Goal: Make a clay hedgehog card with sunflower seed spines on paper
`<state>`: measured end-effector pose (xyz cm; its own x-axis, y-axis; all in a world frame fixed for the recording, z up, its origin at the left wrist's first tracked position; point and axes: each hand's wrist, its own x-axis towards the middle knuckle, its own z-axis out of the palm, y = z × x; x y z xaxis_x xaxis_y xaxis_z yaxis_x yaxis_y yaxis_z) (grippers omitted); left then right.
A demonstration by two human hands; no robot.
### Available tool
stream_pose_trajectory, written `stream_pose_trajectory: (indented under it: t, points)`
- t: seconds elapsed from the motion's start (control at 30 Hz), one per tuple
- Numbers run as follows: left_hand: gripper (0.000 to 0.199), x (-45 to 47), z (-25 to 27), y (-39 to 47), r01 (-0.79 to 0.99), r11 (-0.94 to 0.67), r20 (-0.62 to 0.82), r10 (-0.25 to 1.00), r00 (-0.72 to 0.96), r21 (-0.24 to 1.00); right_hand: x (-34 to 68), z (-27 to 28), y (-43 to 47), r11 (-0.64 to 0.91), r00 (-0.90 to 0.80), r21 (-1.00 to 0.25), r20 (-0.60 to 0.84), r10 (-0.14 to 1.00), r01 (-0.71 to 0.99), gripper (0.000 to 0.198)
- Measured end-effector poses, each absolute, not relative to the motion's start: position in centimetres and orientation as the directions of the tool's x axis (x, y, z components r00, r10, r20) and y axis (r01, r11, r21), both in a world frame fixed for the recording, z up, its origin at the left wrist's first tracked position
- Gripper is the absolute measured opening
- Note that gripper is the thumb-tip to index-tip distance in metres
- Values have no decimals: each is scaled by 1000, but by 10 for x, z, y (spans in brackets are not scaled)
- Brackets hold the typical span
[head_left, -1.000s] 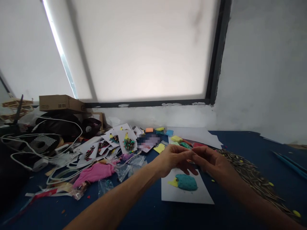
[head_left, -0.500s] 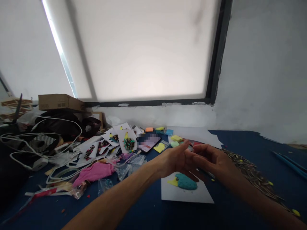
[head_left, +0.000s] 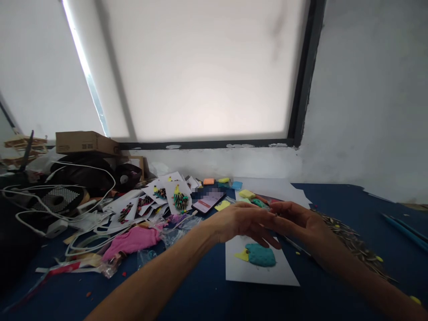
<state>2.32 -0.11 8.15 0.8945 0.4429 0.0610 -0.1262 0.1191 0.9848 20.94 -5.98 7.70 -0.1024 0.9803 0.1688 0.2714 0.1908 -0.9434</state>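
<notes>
My left hand (head_left: 245,223) and my right hand (head_left: 297,218) meet at the fingertips above a white card. My left thumb and index finger come together beside the right fingertips, and its other fingers hang loosely below. On my right hand, thumb and forefinger are drawn together in a pinch. Something tiny and dark may sit between the fingertips, too small to name. Beneath the hands, the white card (head_left: 240,274) bears a teal clay body (head_left: 262,255) with a yellow clay snout (head_left: 243,255). Its upper part is hidden by my hands.
Striped seeds (head_left: 351,243) are heaped at the right, near blue tweezers (head_left: 406,232). Behind lie a phone (head_left: 209,202), yellow clay (head_left: 247,194) and white paper (head_left: 287,187). Decorated cards (head_left: 175,203), pink cloth (head_left: 133,240), white cables (head_left: 72,214) and a cardboard box (head_left: 87,142) crowd the left.
My left thumb, raised before, has come down towards the fingers. The left hand has turned over and its fingertips now meet the right ones. The card stays in place.
</notes>
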Motion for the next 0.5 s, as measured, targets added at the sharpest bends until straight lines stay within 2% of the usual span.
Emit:
stream_pose_trajectory:
  t: [0.27, 0.4, 0.5]
  points:
    - [26, 22, 76, 4, -113, 37, 74, 549, 832, 993, 209, 76, -59, 256, -168, -933, 219, 961, 251, 34]
    - [26, 20, 78, 5, -94, 11, 73, 545, 835, 995, 210, 76, -59, 315, -164, -893, 275, 947, 321, 34]
    - [25, 17, 78, 6, -74, -7, 67, 503, 862, 997, 209, 77, -61, 393, -221, -848, 332, 917, 355, 30]
